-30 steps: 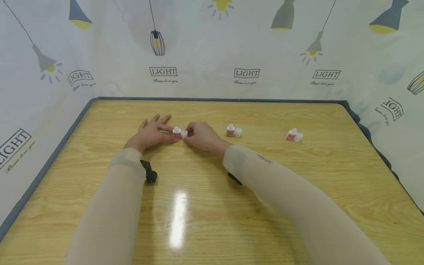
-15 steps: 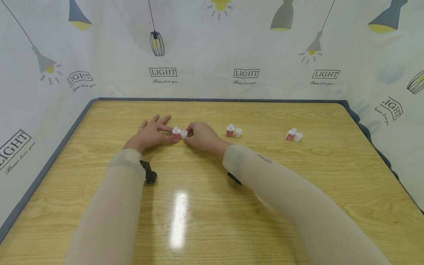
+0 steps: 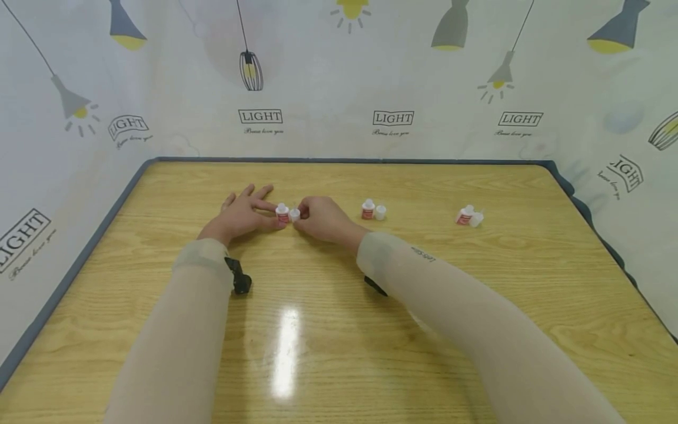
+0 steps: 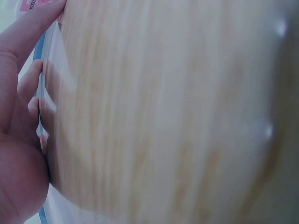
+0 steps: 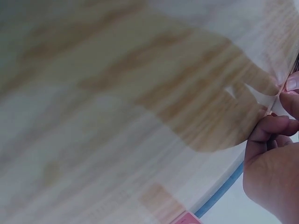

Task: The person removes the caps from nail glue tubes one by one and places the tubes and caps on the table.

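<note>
In the head view, my left hand [image 3: 238,215] pinches a small white bottle with a red label [image 3: 283,214] between thumb and forefinger, its other fingers spread out on the table. The bottle stands upright with its narrow white top uncovered. Right beside it is a small white cap [image 3: 295,215], which my right hand [image 3: 325,220] pinches at its right side with thumb and fingertips. The left wrist view catches only a corner of the bottle's red label [image 4: 32,4]. In the right wrist view, the curled fingers of my right hand [image 5: 275,172] hide the cap.
Farther right stands a second red-labelled bottle [image 3: 368,210] with a white cap [image 3: 381,212] next to it. A third bottle [image 3: 466,215] and its cap [image 3: 477,219] are at the far right. The wooden table [image 3: 318,341] has a blue-grey edge against a patterned wall.
</note>
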Demonstrator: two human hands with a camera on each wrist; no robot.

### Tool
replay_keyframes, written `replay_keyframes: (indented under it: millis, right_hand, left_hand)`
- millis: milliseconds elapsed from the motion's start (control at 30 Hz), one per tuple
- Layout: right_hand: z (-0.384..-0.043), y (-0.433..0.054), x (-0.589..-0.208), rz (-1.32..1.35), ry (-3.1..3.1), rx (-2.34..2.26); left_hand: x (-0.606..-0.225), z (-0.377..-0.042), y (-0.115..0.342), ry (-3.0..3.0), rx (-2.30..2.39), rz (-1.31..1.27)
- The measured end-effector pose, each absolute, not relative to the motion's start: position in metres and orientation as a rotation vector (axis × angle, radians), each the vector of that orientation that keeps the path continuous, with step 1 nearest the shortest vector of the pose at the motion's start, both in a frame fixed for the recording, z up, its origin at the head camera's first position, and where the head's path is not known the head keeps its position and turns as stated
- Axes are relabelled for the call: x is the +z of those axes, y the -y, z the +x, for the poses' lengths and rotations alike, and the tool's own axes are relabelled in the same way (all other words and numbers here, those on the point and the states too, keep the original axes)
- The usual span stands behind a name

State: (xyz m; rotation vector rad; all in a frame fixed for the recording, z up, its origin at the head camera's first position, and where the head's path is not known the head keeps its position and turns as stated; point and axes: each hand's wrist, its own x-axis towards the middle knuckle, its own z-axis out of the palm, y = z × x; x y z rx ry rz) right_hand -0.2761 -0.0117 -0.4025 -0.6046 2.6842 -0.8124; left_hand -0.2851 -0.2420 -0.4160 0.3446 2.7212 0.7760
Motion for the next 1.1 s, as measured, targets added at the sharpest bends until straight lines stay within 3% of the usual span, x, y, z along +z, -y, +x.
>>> replay_keyframes:
  millis: [667, 900, 1100]
  right_hand:
    - [-0.278, 0.003, -0.397, -0.522, -2.655, -0.796]
    - [-0.274, -0.005, -0.348, -0.482, -2.587, -0.634]
    - [-0.265, -0.043, -0.289, -0.552, -2.73, -0.715]
  left_hand:
    - [-0.415, -0.292, 0.238, -2.68, 0.732, 0.427]
    - [-0.418, -0.289, 0.255, -2.623, 0.787, 0.443]
    - [-0.409, -0.285, 0.27, -2.515, 0.907, 0.404]
